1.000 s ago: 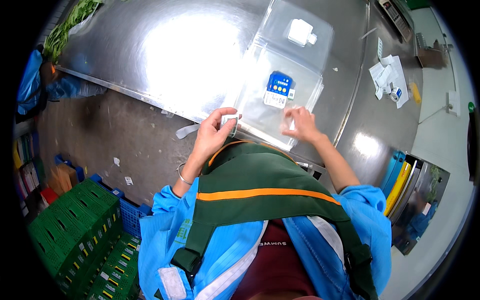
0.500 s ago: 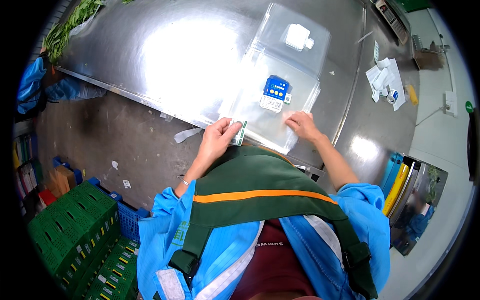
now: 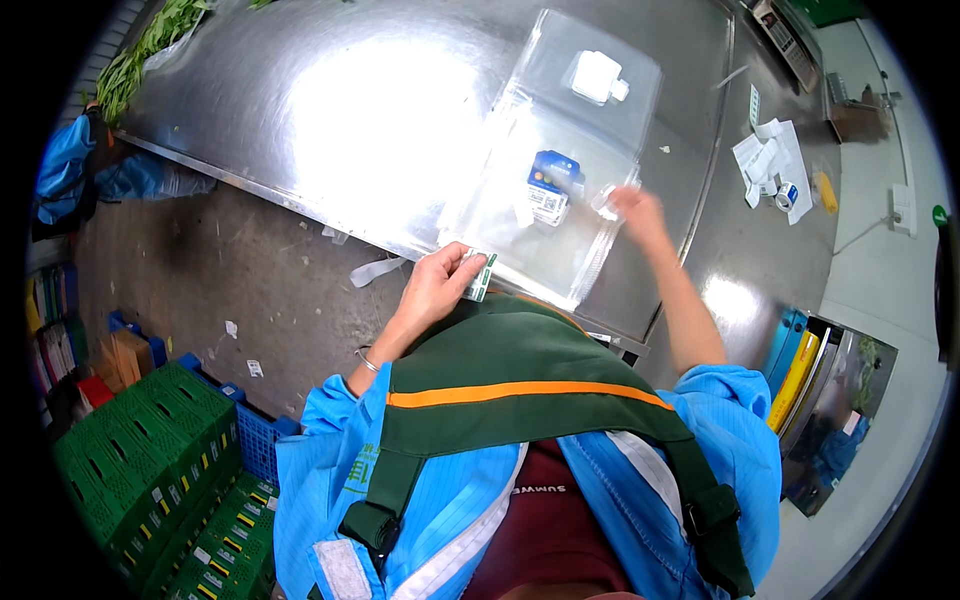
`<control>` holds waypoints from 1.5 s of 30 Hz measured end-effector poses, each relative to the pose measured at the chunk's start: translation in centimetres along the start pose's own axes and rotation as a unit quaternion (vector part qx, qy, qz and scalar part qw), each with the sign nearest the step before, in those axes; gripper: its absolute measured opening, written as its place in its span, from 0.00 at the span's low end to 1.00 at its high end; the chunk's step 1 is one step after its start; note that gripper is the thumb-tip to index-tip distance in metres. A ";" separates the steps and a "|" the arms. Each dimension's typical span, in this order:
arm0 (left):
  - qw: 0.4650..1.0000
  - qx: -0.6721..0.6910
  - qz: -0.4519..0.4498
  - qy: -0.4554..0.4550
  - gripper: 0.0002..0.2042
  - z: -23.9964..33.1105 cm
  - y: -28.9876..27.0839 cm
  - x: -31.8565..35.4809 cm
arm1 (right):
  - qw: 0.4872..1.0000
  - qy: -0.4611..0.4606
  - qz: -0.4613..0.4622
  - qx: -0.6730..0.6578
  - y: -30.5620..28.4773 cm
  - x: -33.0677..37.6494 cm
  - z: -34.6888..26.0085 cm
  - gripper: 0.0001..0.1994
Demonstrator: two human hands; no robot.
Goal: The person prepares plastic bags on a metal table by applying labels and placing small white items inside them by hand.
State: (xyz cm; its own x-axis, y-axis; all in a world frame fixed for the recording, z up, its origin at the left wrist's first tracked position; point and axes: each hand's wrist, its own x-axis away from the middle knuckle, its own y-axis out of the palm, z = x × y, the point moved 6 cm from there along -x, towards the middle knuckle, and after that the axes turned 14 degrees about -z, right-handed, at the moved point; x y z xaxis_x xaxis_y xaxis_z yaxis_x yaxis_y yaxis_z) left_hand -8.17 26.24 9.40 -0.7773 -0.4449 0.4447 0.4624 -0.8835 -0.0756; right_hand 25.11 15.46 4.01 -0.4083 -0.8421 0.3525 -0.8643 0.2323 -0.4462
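My left hand point(image 3: 437, 287) pinches a small sheet of green-and-white labels point(image 3: 480, 277) at the near edge of the steel table. A stack of clear plastic bags point(image 3: 500, 225) lies flat before me, each bag printed with a blue-and-white label; one blue printed panel point(image 3: 555, 175) shows near the middle. Farther up the stack is a white label-shaped patch point(image 3: 597, 77). My right hand point(image 3: 640, 212) is at the stack's right edge, beside the blue panel. Motion smears its fingers, and a whitish, see-through bit by the fingertips cannot be made out clearly.
The steel table point(image 3: 250, 130) shows a bright glare. Leafy greens point(image 3: 150, 50) lie at its far left. Crumpled white label paper point(image 3: 765, 160) is on the right, with a scale point(image 3: 783, 40) beyond. Green crates point(image 3: 150, 470) stand on the floor at lower left.
My right hand has moved up and slightly right along the bags' edge and is now blurred. My left hand with the labels has barely moved.
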 end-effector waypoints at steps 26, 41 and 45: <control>0.996 -0.009 -0.050 -0.075 0.11 1.3 -1.1 0.2 | 0.986 -0.009 -0.101 0.129 4.9 2.8 -2.3 0.19; 0.999 -0.006 -0.003 -0.047 0.11 1.6 -0.8 0.0 | 0.937 -0.102 -0.158 0.293 4.1 3.3 -3.0 0.14; 0.997 0.079 0.003 -0.020 0.11 1.2 -0.7 0.0 | 0.933 -0.018 -0.214 0.289 7.0 3.9 1.0 0.10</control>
State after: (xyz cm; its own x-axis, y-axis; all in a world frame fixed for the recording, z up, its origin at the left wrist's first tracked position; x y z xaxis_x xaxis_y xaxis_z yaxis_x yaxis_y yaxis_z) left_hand -7.98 27.02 10.53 -0.7585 -0.4407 0.4801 0.5307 -0.8453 0.0626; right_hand 17.79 13.32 1.47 -0.0429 -0.8161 0.5763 -0.6384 -0.4213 -0.6442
